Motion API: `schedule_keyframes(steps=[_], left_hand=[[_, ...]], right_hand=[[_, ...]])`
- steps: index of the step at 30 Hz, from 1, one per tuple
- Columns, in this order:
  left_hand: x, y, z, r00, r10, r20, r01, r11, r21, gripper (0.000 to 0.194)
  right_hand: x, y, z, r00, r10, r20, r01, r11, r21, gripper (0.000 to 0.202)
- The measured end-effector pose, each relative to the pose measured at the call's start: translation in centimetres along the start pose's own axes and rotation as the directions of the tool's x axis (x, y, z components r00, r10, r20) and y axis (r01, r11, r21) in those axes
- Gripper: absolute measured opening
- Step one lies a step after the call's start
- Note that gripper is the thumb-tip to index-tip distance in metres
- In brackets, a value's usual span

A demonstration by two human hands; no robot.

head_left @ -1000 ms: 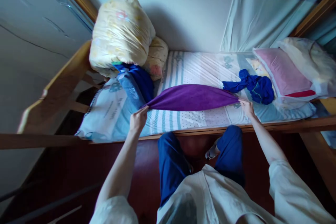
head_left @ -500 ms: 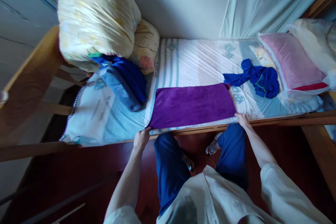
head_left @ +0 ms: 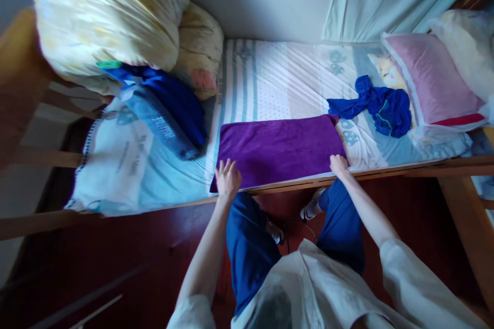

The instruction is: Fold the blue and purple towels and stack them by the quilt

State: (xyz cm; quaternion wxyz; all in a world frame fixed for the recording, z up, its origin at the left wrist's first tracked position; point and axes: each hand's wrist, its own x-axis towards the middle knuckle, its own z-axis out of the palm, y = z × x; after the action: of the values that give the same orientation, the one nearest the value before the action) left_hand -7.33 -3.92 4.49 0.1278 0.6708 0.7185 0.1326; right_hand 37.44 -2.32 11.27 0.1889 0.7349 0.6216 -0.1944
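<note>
Purple cloth (head_left: 281,144) is seen in the head view, laid out on the bed sheet (head_left: 285,72) by the wooden edge (head_left: 424,168). Its near left corner is partly hidden by the left hand (head_left: 228,180), whose fingers are spread apart. At the near right corner, the right hand (head_left: 339,165) is curled; whether cloth is pinched there cannot be made out. Wrinkles could be made by an uneven push, or the cloth could be dragged off the bed by a hard tug.

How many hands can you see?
2: the left hand at the near left part of the purple cloth, and the right hand by its near right corner.
</note>
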Motion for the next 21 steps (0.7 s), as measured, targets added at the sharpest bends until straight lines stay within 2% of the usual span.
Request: schedule_keyframes(steps=[2, 5, 8, 10, 12, 14, 17, 21], left_hand=[[1.0, 3.0, 2.7, 1.000, -0.016, -0.003, 0.016, 0.995, -0.101, 0.050], [1.3, 5.8, 6.7, 0.999, -0.038, 0.006, 0.038, 0.984, -0.174, 0.055], [0.6, 5.9, 8.9, 0.998, -0.052, -0.027, 0.046, 0.982, -0.186, 0.059], [0.3, 5.2, 9.4, 0.997, -0.065, -0.030, 0.058, 0.977, -0.205, 0.059], [0.2, 4.6, 9.4, 0.996, -0.085, -0.016, 0.079, 0.970, -0.229, 0.060], [0.2, 4.5, 9.3, 0.995, -0.099, -0.007, 0.095, 0.967, -0.237, 0.061], [0.3, 4.7, 9.2, 0.995, -0.099, -0.014, 0.094, 0.974, -0.206, 0.061], [0.2, 4.9, 9.0, 0.996, -0.086, -0.040, 0.078, 0.982, -0.170, 0.057]], right_hand=[[0.3, -5.4, 0.6, 0.986, -0.115, -0.122, 0.130, 0.984, 0.122, 0.043], [0.9, -14.4, 2.9, 0.899, -0.344, -0.273, 0.417, 0.863, 0.287, 0.049], [2.3, -21.5, 6.0, 0.793, -0.513, -0.328, 0.608, 0.698, 0.379, 0.052], [3.3, -24.0, 7.8, 0.765, -0.551, -0.334, 0.645, 0.652, 0.400, 0.053], [4.3, -24.8, 9.1, 0.746, -0.575, -0.337, 0.666, 0.627, 0.405, 0.054], [4.9, -24.1, 9.6, 0.726, -0.595, -0.344, 0.687, 0.607, 0.400, 0.056], [5.7, -21.7, 9.6, 0.722, -0.592, -0.357, 0.692, 0.615, 0.379, 0.056], [6.6, -16.9, 8.9, 0.762, -0.538, -0.361, 0.646, 0.676, 0.355, 0.057]])
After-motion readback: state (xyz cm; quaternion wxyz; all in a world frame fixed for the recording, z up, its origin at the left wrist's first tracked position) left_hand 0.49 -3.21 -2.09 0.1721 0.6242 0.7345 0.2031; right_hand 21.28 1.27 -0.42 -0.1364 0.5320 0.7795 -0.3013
